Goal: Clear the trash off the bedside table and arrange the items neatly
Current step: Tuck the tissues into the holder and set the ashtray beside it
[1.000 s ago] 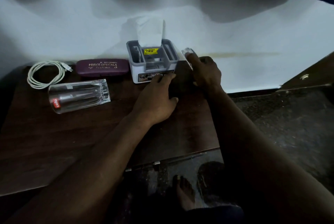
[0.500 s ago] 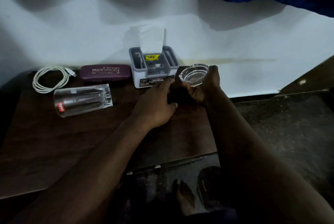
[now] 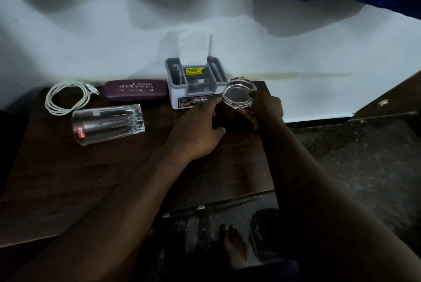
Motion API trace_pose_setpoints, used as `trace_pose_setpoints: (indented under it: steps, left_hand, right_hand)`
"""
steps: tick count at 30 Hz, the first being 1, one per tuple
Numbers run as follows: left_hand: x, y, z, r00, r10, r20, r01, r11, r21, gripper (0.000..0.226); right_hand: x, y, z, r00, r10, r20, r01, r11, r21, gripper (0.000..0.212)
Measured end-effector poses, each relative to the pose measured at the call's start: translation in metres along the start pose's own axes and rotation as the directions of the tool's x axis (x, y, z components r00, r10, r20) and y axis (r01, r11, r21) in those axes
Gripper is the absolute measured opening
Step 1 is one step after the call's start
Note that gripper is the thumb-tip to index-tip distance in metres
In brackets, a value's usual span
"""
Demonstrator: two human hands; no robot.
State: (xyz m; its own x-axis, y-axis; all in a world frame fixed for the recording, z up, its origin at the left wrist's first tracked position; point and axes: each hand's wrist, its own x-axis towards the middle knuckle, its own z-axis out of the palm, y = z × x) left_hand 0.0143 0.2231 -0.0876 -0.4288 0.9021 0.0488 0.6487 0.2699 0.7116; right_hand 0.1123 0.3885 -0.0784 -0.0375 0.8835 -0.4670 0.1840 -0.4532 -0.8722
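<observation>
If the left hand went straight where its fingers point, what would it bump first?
Probably the white and grey box: the left hand lies with fingertips right by its front label. The glass ashtray in the right hand sits beside that line; depth is unclear.

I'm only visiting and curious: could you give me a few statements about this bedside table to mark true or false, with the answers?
1. The clear drinking glass with the red label stands upright. False: it lies on its side.
2. The right hand holds the round clear glass dish. True.
3. The purple spectacle case lies between the white coiled cable and the white and grey plastic box. True.
4. The white coiled cable lies inside the box. False: it lies on the dark wooden table, left of the case.
</observation>
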Motion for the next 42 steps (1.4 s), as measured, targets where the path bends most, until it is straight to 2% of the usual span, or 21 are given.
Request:
trace_pose_setpoints:
  steps: [2,4,7,9,11,12,13,17,19,24,32,42]
  left_hand:
    - [-0.001,0.001,-0.001,1.0,0.005,-0.001,-0.005,1.0,-0.003,0.077]
    - [-0.003,0.002,-0.001,1.0,0.01,0.004,-0.01,1.0,-0.009,0.078]
    - [-0.005,0.002,-0.001,1.0,0.009,0.009,-0.009,1.0,-0.012,0.079]
    - [-0.005,0.001,-0.002,1.0,0.003,0.002,-0.003,1.0,-0.002,0.078]
    - [-0.005,0.0,-0.004,1.0,-0.006,0.0,0.006,1.0,0.012,0.077]
    - [-0.005,0.0,-0.005,1.0,-0.012,0.0,0.012,1.0,0.012,0.076]
    - [-0.006,0.001,-0.006,1.0,-0.014,-0.004,0.014,1.0,0.017,0.075]
    - [-0.006,0.003,-0.014,0.986,0.033,-0.166,-0.008,0.988,0.151,0.071]
    - [-0.004,0.001,-0.019,0.975,0.016,-0.221,0.029,0.98,0.197,0.076]
    - [0.0,-0.007,-0.025,0.98,-0.124,-0.153,0.159,0.956,0.248,0.083]
    - [0.002,-0.009,-0.024,0.975,-0.125,-0.185,0.176,0.941,0.289,0.071]
    - [0.003,-0.01,-0.025,0.972,-0.119,-0.201,0.171,0.95,0.261,0.067]
  right_hand:
    - [0.005,0.005,0.0,0.997,-0.068,-0.039,0.06,0.983,-0.175,0.018]
    - [0.006,0.008,-0.001,0.979,-0.187,-0.077,0.142,0.907,-0.397,0.027]
    - [-0.001,0.013,0.0,0.924,-0.375,-0.077,0.284,0.807,-0.517,0.032]
    - [-0.007,0.018,0.0,0.87,-0.491,0.043,0.418,0.689,-0.592,0.048]
    - [-0.009,0.022,0.0,0.81,-0.54,0.227,0.529,0.509,-0.679,0.05]
    - [-0.008,0.025,-0.001,0.794,-0.538,0.282,0.547,0.43,-0.718,0.05]
    - [-0.006,0.026,-0.002,0.79,-0.54,0.291,0.543,0.393,-0.742,0.05]
    - [0.002,0.026,-0.007,0.77,-0.602,0.211,0.516,0.394,-0.76,0.042]
    - [0.004,0.026,-0.009,0.766,-0.611,0.2,0.515,0.396,-0.76,0.037]
    - [0.003,0.03,-0.008,0.751,-0.637,0.174,0.519,0.407,-0.752,0.036]
    - [0.004,0.029,-0.011,0.751,-0.642,0.156,0.511,0.414,-0.753,0.034]
    - [0.003,0.029,-0.012,0.744,-0.648,0.164,0.519,0.405,-0.753,0.035]
